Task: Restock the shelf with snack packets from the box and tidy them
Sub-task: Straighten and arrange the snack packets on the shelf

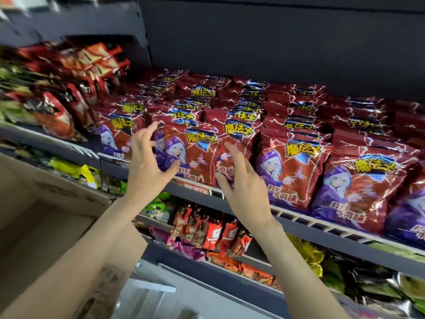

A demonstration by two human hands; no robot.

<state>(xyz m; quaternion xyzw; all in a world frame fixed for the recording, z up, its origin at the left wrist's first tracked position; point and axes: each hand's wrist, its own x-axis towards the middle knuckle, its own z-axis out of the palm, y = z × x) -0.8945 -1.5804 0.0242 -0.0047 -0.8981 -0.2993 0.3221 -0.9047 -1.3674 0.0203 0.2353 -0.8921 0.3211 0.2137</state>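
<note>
Snack packets [276,125], dark red with a purple-hooded cartoon figure, fill the shelf [305,223] in tight rows that run from its front rail back to the dark rear wall, faces turned outward so the label reads from the aisle. A person stands at that shelf with both arms raised to the front row. The left hand [150,161] sits at the front packet [195,155] near the shelf's left end, fingers [149,131] curled loosely at its left edge and thumb reaching under it; whether they actually pinch the foil cannot be told. The right hand [241,180], just to the right along the same rail, has its fingers straight and spread, lying against the face of the neighbouring packet [232,146], apparently steadying it upright. The pose suggests squaring the front row rather than adding stock. The cardboard box [46,215] stands below the shelf's left end, its flap open toward the person. Other snacks [211,231] hang on the tier beneath the shelf.
</note>
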